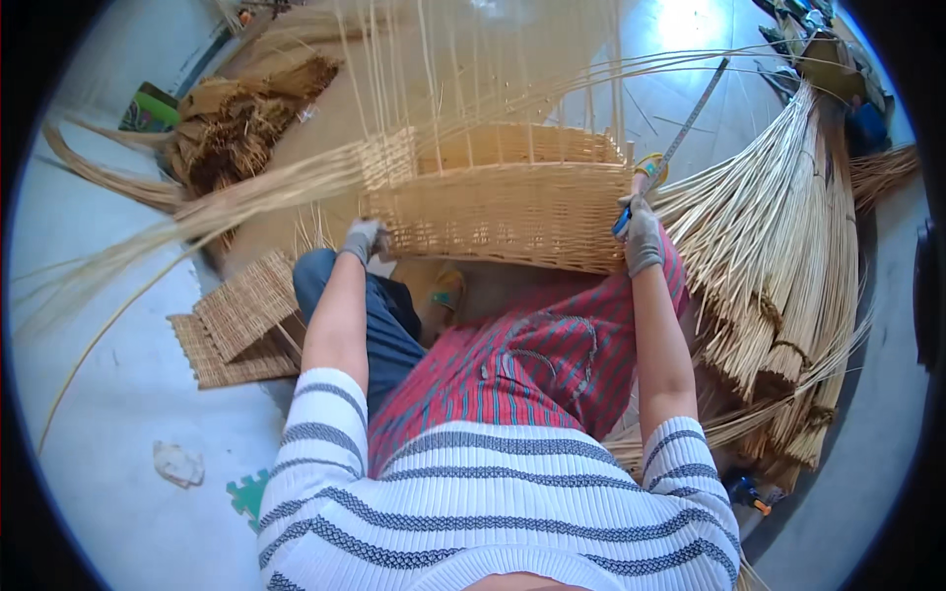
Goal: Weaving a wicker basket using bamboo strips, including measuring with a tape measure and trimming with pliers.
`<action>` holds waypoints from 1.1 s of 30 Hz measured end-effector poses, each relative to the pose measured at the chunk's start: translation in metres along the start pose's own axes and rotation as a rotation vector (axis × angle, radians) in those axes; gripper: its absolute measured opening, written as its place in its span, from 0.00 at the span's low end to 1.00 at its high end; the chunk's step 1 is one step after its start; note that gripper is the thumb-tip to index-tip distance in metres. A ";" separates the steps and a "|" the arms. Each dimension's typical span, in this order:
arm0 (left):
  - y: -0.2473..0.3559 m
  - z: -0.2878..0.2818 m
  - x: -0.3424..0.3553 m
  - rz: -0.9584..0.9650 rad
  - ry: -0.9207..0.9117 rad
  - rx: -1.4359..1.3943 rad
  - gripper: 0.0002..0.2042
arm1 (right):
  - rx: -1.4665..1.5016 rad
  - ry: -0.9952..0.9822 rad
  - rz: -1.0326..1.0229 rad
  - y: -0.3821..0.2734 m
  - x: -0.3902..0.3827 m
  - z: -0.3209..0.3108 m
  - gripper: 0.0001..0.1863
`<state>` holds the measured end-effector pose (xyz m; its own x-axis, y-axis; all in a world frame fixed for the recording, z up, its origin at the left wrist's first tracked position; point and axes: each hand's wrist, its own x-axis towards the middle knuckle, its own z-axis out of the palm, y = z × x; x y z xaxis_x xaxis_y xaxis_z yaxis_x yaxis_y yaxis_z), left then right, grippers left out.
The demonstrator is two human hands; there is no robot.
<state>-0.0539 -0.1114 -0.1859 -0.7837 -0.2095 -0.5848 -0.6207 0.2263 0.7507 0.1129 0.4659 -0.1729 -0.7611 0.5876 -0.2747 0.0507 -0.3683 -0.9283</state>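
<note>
Sprawling reed bundles (788,266) (pale floor (108,394))

The person wears a short-sleeved knitted top, white with bands of grey-blue stripes running across the chest and around both sleeves; it fills the picture from about 5 to 7 o'clock. The sleeves end above the elbows, leaving the forearms bare. Each hand is covered by a grey fabric glove: the left hand (363,239) at about 10 o'clock from the picture's centre, the right hand (641,239) at about 2 o'clock. Over the lap lies a red cloth with thin blue-green stripes, possibly an apron or skirt. Dark blue trousers show on the left leg. A yellow sandal seems to sit near centre.
</note>
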 end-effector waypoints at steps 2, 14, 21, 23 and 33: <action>-0.001 0.007 -0.010 0.004 -0.055 -0.048 0.21 | -0.151 0.072 0.016 -0.009 -0.012 -0.017 0.22; -0.058 0.054 -0.097 0.667 0.263 0.587 0.52 | -0.074 0.029 -0.212 -0.019 -0.068 -0.037 0.20; -0.041 0.051 -0.122 0.574 0.219 0.573 0.48 | -0.352 -0.304 -0.218 -0.019 -0.108 -0.010 0.20; -0.029 0.041 -0.131 0.539 0.113 0.521 0.44 | -0.454 -0.416 -0.174 -0.034 -0.108 0.001 0.19; 0.125 -0.037 -0.162 1.375 0.453 -0.040 0.13 | -1.303 -0.680 -0.253 -0.135 -0.052 0.108 0.28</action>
<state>-0.0036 -0.0840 0.0134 -0.6681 -0.1315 0.7324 0.6095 0.4680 0.6400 0.0759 0.4069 -0.0064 -0.9675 -0.0388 -0.2500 0.1231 0.7912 -0.5991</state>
